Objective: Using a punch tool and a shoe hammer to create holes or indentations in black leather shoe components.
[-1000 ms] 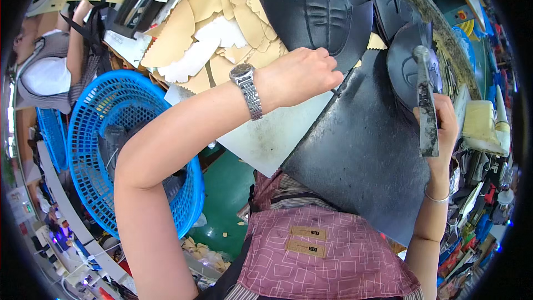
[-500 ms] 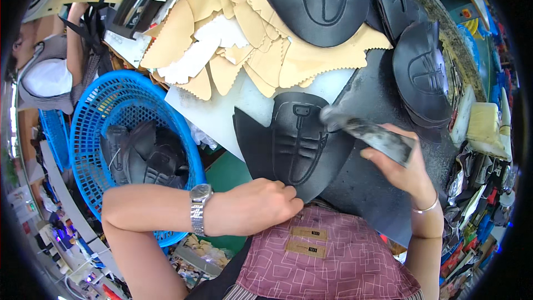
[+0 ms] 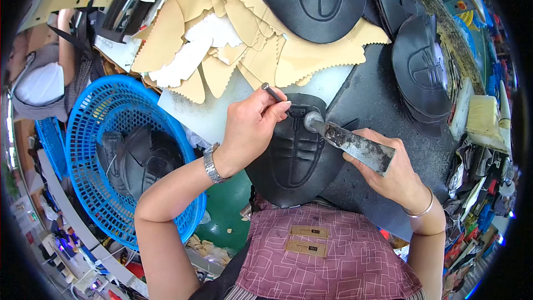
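A black leather shoe upper point(image 3: 294, 169) with stitched ridges lies in front of me, its near end against my apron. My left hand point(image 3: 250, 125) pinches a short dark metal punch point(image 3: 271, 92) at the far end of the upper. The punch's lower tip is hidden behind my fingers. In my right hand point(image 3: 388, 169) is a hammer point(image 3: 355, 145) with a worn grey-black grip. Its round metal head point(image 3: 312, 122) is over the upper, just right of the punch and apart from it.
Left of me stands a blue plastic basket point(image 3: 78, 158) with black uppers inside. Cream and white cut pieces point(image 3: 244, 39) pile up at the far side. More black uppers point(image 3: 419, 72) are stacked at the far right. At the far left another person point(image 3: 41, 86) is partly visible.
My left hand has moved from the near edge of the upper to its far end, where the punch now shows. The hammer has shifted slightly left and nearer me, and is less blurred.
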`<state>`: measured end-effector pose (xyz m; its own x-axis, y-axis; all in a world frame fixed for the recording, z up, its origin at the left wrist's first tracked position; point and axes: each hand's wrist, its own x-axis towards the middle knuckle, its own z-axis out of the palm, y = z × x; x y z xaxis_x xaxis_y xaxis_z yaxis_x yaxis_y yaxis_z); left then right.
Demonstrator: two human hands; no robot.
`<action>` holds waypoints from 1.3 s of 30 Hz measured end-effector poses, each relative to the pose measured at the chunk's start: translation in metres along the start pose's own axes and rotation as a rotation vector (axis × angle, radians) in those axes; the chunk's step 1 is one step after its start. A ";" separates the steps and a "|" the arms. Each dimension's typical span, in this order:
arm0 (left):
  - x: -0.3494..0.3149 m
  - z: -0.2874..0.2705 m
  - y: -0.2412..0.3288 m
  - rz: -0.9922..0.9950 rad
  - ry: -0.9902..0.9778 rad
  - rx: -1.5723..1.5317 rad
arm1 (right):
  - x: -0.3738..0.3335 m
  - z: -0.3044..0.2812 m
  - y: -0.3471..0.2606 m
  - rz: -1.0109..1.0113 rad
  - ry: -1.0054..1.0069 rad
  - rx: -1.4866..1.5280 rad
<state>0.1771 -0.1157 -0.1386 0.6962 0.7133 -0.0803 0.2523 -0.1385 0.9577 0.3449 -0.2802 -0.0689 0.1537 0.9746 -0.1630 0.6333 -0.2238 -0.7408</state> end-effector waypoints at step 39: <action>0.104 0.006 0.040 0.923 -0.068 0.728 | 0.011 0.028 0.010 -0.111 0.101 -0.406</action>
<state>0.2633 -0.0514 -0.1101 0.8449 0.1023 0.5251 -0.0573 -0.9586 0.2789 0.3322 -0.2714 -0.0963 0.1282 0.9916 -0.0174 0.8943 -0.1232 -0.4303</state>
